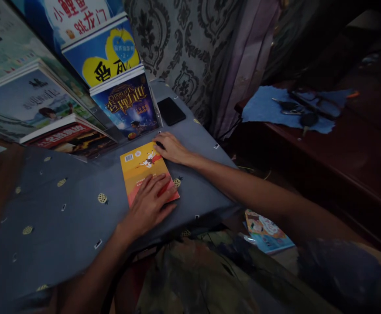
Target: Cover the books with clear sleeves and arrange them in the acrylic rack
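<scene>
A thin yellow-orange book (141, 168) lies back cover up on a grey patterned cloth (62, 218). My left hand (151, 200) lies flat on its lower half with fingers stretched out. My right hand (172, 147) rests at the book's top right corner, fingers curled around a small dark object I cannot make out.
Several picture books (125, 102) lean in overlapping rows at the back left. A black phone (171, 110) lies on the cloth beside them. A patterned curtain (190, 48) hangs behind. On a dark wooden bench (341, 165) at right lie a blue cloth (269, 111) with small things on it. Another book (267, 233) lies on the floor.
</scene>
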Available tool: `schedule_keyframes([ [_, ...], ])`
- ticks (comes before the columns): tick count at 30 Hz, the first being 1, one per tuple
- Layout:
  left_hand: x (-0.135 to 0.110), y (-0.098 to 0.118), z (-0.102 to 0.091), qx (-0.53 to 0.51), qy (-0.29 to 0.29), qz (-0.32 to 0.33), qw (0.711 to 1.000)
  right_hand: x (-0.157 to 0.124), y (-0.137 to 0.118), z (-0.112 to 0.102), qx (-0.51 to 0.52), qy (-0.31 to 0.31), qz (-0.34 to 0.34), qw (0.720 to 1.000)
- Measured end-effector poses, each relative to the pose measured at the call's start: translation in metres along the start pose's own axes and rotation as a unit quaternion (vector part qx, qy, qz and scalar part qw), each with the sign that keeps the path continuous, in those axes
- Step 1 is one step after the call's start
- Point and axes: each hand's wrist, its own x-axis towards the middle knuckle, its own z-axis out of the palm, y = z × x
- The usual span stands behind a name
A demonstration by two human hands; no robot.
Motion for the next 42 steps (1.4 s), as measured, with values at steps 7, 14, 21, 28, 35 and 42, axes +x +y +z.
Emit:
schedule_keyframes([
  [7, -0.005, 0.000, -0.006, -0.030, 0.006, -0.009, 0.999, 0.000, -0.001, -0.009, -0.012, 0.022, 0.005, 1.000],
  [14, -0.028, -0.026, -0.035, -0.024, 0.024, -0.123, 0.992, -0.005, -0.009, -0.011, 0.026, -0.001, -0.020, 0.999],
  [21, -0.016, -0.021, -0.022, 0.174, 0.014, -0.204, 0.963, -0.005, -0.012, -0.012, 0.061, -0.014, -0.012, 0.998],
  [28, -0.003, -0.006, 0.000, 0.244, 0.010, -0.223, 0.944, -0.006, -0.012, -0.014, 0.115, 0.013, 0.016, 0.993],
  [35, 0.001, -0.005, -0.009, 0.227, -0.007, -0.225, 0.947, -0.006, -0.012, -0.018, 0.145, 0.033, 0.034, 0.988],
  [42, 0.005, -0.002, -0.018, 0.211, -0.020, -0.237, 0.948, -0.007, -0.013, -0.017, 0.144, 0.045, 0.029, 0.988],
])
